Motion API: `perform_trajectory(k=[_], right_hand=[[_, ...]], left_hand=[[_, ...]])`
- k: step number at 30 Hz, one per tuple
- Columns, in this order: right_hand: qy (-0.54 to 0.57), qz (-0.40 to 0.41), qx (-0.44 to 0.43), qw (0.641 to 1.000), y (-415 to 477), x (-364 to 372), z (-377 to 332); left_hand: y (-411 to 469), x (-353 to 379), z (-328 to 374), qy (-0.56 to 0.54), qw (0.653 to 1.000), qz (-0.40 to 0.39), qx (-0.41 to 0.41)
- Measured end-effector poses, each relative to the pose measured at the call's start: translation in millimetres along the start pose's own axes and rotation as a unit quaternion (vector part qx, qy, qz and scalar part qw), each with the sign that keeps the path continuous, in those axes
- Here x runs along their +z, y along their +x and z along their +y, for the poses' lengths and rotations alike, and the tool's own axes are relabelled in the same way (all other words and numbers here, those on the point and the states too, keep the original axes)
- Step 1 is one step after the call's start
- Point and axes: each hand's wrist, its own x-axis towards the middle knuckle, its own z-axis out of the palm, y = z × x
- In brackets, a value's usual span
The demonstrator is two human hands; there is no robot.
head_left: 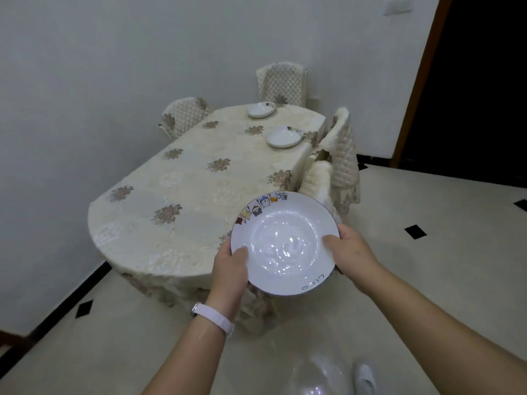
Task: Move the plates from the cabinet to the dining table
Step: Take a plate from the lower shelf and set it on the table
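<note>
I hold a deep white plate (285, 240) with a coloured drawing on its far rim, level, in front of me near the table's near right corner. My left hand (229, 270) grips its left rim, thumb on top. On the opposite rim my right hand (352, 252) does the same. The dining table (182, 201), oval and covered with a cream floral cloth, stretches away from me. Two more white plates rest on its far right part: one (284, 136) by the right edge, another (261, 109) at the far end.
Covered chairs stand around the table: one at the far left (182, 115), one at the far end (282, 84), one on the right side (339, 158). A white wall runs along the left. A dark doorway (470, 81) opens at the right. Tiled floor lies underfoot.
</note>
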Motion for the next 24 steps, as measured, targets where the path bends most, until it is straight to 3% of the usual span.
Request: perform_trajectory(k=[9,13,24], right_hand=[[-0.024,-0.042,-0.029,0.998,128,-89,-37],[-0.033,-0.082,-0.034,0.996,164,-87,-47],[-0.096,-0.132,-0.035,0.986,259,-60,-58]], left_hand=[[68,122,34,0.018,0.998,0.060,-0.002],[87,135,38,0.004,0.993,0.111,-0.026],[173,145,39,-0.033,0.988,0.145,-0.037]])
